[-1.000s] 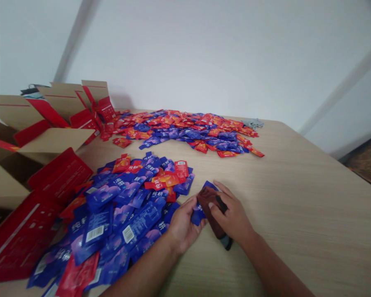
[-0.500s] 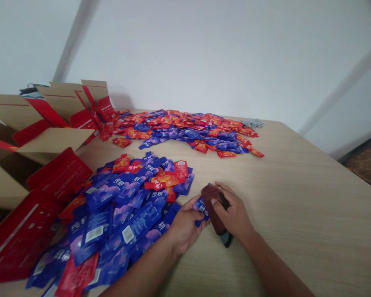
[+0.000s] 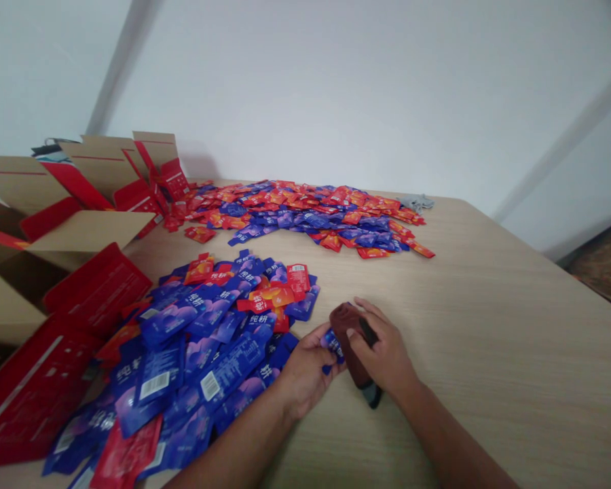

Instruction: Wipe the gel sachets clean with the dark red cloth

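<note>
My left hand [image 3: 309, 372] pinches a small blue sachet [image 3: 332, 341] with white lettering, part of it hidden behind the sock. In my right hand [image 3: 387, 350] is a folded maroon sock [image 3: 347, 333], held with the thumb on top and fingers along its far side. A grey and black end of the sock points down toward me. Something black shows between the thumb and fingers; I cannot tell whether it belongs to the sock. Both hands meet just above the table, right of a near pile of blue and red sachets [image 3: 204, 333].
A long heap of red and blue sachets [image 3: 305, 210] lies along the back of the table [image 3: 489, 326]. Open cardboard boxes with red outsides [image 3: 102, 292] stand at the left. A grey crumpled cloth [image 3: 417, 202] lies at the back right, near the wall.
The sock and sachet have shifted very slightly to the left. Both hands keep almost the same position and grip.
</note>
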The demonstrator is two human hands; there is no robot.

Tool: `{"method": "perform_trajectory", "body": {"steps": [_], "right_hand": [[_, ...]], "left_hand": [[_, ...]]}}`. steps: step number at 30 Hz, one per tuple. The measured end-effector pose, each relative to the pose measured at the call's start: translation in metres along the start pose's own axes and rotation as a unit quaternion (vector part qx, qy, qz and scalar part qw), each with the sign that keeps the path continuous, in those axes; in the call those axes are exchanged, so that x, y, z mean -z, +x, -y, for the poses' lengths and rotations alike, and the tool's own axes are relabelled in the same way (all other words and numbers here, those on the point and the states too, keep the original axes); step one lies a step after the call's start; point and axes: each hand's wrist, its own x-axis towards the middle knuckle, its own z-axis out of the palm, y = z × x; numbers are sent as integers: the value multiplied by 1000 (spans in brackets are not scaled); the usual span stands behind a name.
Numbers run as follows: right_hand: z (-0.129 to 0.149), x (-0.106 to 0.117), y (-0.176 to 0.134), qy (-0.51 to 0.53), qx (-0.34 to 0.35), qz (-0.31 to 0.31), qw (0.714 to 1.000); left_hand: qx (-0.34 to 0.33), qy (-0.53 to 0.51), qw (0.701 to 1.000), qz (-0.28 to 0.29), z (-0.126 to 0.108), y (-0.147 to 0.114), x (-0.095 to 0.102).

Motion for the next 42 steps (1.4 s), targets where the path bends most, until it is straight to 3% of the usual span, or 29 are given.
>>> {"method": "perform_trajectory", "body": {"steps": [3, 5, 11, 14, 17, 21, 24, 26, 31, 33, 37, 42], "right_hand": [[-15, 3, 7, -5, -70, -77, 995], [-19, 3, 8, -8, -76, -85, 993], [0, -2, -5, 15, 43, 54, 998], [4, -4, -8, 21, 56, 86, 994], [-3, -3, -4, 17, 26, 47, 998], [-25, -1, 6, -6, -63, -66, 996], [-34, -1, 10, 6, -89, -89, 992], [-31, -1, 8, 25, -63, -70, 995], [-7, 1, -2, 65, 51, 94, 992], [-2, 3, -3, 72, 61, 118, 988], [-15, 7, 6, 64, 15, 50, 997], [-38, 11, 16, 88, -119, -75, 986]], "left_hand": [[9, 1, 1000, -2, -1, 0, 0], [11, 1, 1000, -5, -1, 0, 0], [-4, -12, 1000, -20, -1, -1, -2], [-11, -17, 1000, -18, 1, -1, -1], [-6, -10, 1000, -13, 1, 1, 1], [7, -2, 1000, -14, 1, 1, 4], [14, -1, 1000, -20, 1, 1, 5], [8, -6, 1000, -27, 1, 1, 5], [-11, -27, 999, -18, 1, 0, 3], [-11, -27, 999, -15, 0, -1, 3], [-2, -16, 1000, -27, -1, -2, 2], [20, -1, 999, -33, -3, -3, 1]]}}
